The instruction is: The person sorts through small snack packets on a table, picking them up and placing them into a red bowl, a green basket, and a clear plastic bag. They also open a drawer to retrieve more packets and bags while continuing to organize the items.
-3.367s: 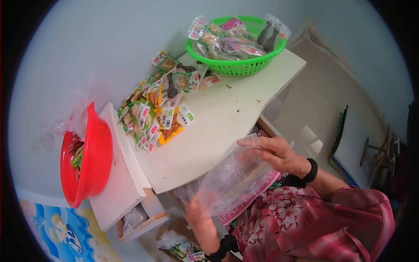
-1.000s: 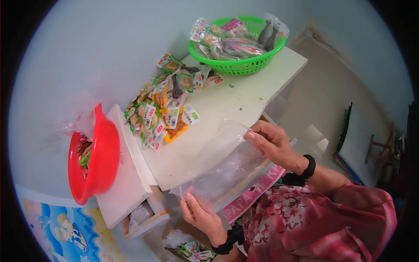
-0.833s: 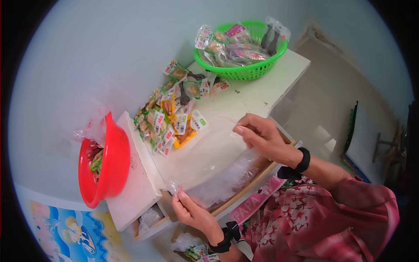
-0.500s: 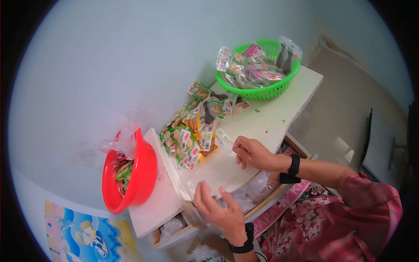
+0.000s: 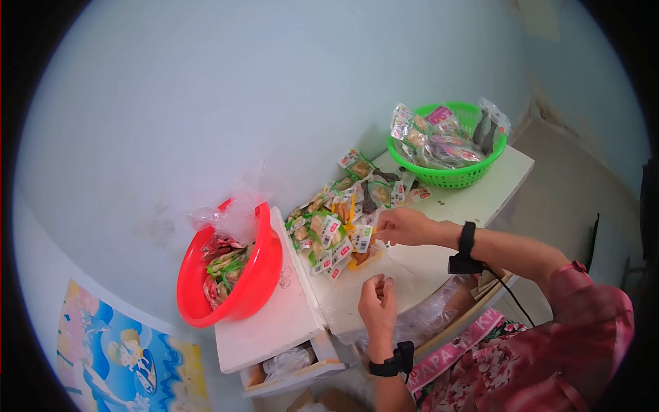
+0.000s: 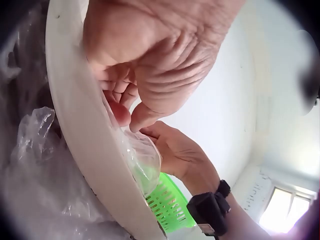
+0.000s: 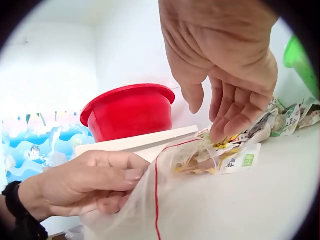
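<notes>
Left hand [image 5: 378,310] pinches clear zip bag [image 7: 156,197]; right hand [image 5: 406,226], fingers parted, empty.
It has moved closer to the snack packets [image 5: 328,233].

Pretty sure the pink strip [image 5: 456,350] has "APA" and a "K" on it. Labels on the packets [image 5: 328,231] are too tiny to read.

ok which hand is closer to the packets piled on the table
The right hand, close by the packets; the left hand is farther off, pinching the clear bag.

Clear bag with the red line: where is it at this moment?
In the right wrist view, the clear bag is at lower centre, pinched by the left hand, below the right hand.
</notes>
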Demonstrator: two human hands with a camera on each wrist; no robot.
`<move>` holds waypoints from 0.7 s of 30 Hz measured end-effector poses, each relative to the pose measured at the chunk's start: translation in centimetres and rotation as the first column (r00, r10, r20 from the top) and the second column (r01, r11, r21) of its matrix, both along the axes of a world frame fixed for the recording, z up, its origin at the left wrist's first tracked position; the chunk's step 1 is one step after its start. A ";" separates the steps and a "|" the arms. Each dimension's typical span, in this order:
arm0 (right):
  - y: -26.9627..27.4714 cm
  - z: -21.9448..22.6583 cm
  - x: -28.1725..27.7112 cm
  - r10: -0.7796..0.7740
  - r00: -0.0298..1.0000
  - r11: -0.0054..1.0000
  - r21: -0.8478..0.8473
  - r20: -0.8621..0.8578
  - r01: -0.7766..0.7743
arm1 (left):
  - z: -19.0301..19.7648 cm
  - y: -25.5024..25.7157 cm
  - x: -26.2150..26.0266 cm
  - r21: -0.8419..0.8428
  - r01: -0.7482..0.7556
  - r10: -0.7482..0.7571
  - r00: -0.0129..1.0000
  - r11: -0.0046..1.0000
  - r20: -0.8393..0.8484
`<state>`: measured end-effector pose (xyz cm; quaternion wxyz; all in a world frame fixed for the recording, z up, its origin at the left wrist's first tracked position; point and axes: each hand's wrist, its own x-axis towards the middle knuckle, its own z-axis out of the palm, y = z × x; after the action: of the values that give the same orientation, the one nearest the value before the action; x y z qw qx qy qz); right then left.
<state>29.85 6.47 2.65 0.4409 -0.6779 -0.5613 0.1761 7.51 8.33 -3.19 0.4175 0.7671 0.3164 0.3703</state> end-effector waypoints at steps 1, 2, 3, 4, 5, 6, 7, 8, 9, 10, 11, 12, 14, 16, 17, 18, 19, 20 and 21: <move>0.8 0.0 0.1 0.055 0.993 0.998 -0.037 -0.100 -0.059 | -0.2 0.2 -0.1 -0.009 0.015 -0.015 1.000 1.000 0.013; 1.6 -0.1 0.1 0.040 0.996 0.995 -0.090 -0.077 -0.047 | -0.4 0.4 -0.1 -0.017 0.030 -0.029 0.999 0.999 0.026; 2.4 0.2 -0.3 0.028 0.998 0.989 -0.143 -0.054 -0.035 | -0.5 0.5 -0.1 -0.011 0.040 -0.040 0.999 0.999 0.033; 3.3 0.4 -0.7 0.018 0.999 0.981 -0.194 -0.032 -0.024 | -0.7 0.6 -0.2 -0.004 0.049 -0.049 0.998 0.999 0.038; 4.2 0.3 -1.0 0.005 1.000 0.979 -0.206 0.026 0.001 | -0.8 0.6 -0.3 0.002 0.057 -0.057 0.998 0.998 0.040; 5.1 0.2 -1.4 -0.007 0.997 0.976 -0.216 0.082 0.025 | -0.6 0.5 -0.4 0.009 0.059 -0.060 0.997 0.998 0.040; 6.0 0.0 -1.8 -0.019 0.990 0.973 -0.225 0.138 0.050 | -0.4 0.4 -0.4 0.003 0.058 -0.058 0.998 0.998 0.036; 6.8 -0.2 -2.3 -0.035 0.990 0.972 -0.225 0.137 0.065 | -0.3 0.3 -0.3 -0.003 0.057 -0.057 0.998 0.998 0.031; 7.6 -0.1 -2.8 -0.051 0.989 0.971 -0.225 0.136 0.081 | -0.2 0.3 -0.3 -0.010 0.057 -0.056 0.998 0.998 0.026; 8.2 -0.1 -3.3 -0.067 0.988 0.970 -0.224 0.136 0.097 | -0.4 0.3 -0.3 -0.007 0.058 -0.058 0.998 0.998 0.028; 8.9 -0.7 -3.6 -0.093 0.981 0.984 -0.133 0.170 0.117 | -0.5 0.4 -0.3 -0.005 0.059 -0.059 0.998 0.998 0.030; 9.4 -1.1 -4.3 -0.122 0.972 0.990 -0.040 0.200 0.132 | -0.6 0.5 -0.2 -0.003 0.060 -0.060 0.998 0.998 0.031; 10.2 -1.6 -4.9 -0.086 0.974 0.996 0.033 0.209 0.081 | -0.9 0.5 -0.1 0.028 0.063 -0.064 0.997 0.998 0.039; 9.8 0.1 -6.1 0.042 0.985 0.999 -0.004 0.169 -0.042 | -1.4 0.6 0.1 0.050 0.063 -0.066 0.996 0.997 0.057; 9.7 0.9 -6.7 0.108 0.992 0.992 -0.067 0.066 -0.103 | -1.8 0.7 0.2 0.056 0.061 -0.065 0.995 0.997 0.070; 9.6 1.7 -7.3 0.165 0.985 0.978 -0.124 -0.043 -0.169 | -2.0 0.8 0.2 0.062 0.060 -0.065 0.994 0.996 0.083; 9.7 2.2 -7.7 0.213 0.965 0.956 -0.173 -0.155 -0.239 | -2.1 0.8 0.1 0.069 0.062 -0.067 0.995 0.996 0.069; 9.9 2.2 -8.0 0.217 0.950 0.946 -0.190 -0.225 -0.262 | -2.0 0.8 0.0 0.076 0.064 -0.068 0.996 0.995 0.053; 10.1 2.2 -8.3 0.220 0.930 0.936 -0.206 -0.294 -0.286 | -1.9 0.8 -0.1 0.083 0.066 -0.070 0.997 0.994 0.038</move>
<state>21.59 16.53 4.88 0.3984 -0.6187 -0.5541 0.3892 7.40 9.14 -5.08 0.4044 0.7862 0.2661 0.3841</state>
